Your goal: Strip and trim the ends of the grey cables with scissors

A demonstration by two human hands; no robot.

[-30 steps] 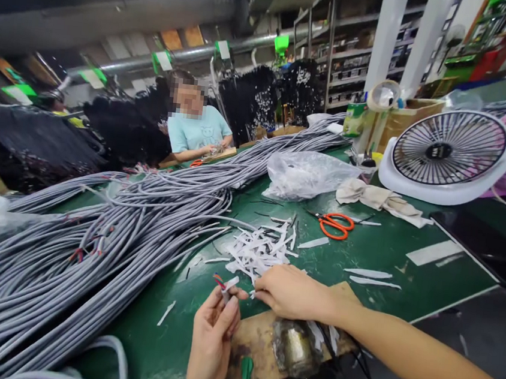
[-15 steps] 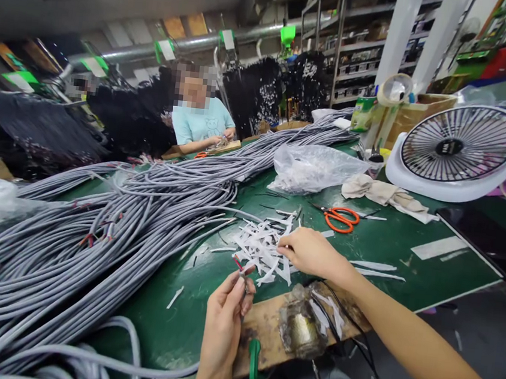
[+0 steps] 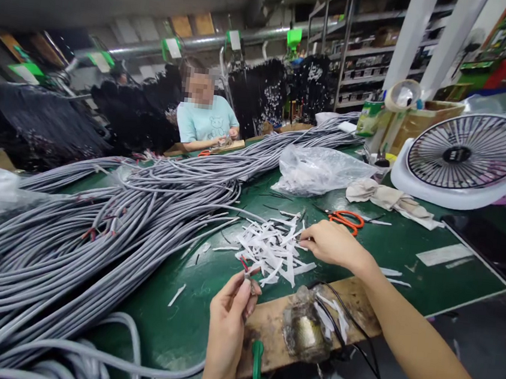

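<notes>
Our left hand (image 3: 232, 311) pinches a red-wired cable end (image 3: 244, 264) over the near side of the table (image 3: 162, 318). Our right hand (image 3: 336, 245) is at the white strips' (image 3: 269, 248) right edge; its grip, we cannot tell.

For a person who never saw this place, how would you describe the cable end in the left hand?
Grey cables fill the left of the green table; to their right lie white strips. Just nearer than these, the left hand pinches the cable end, red wire at its tip. Heaped cables show red ends too, but this one is held between fingers.
</notes>
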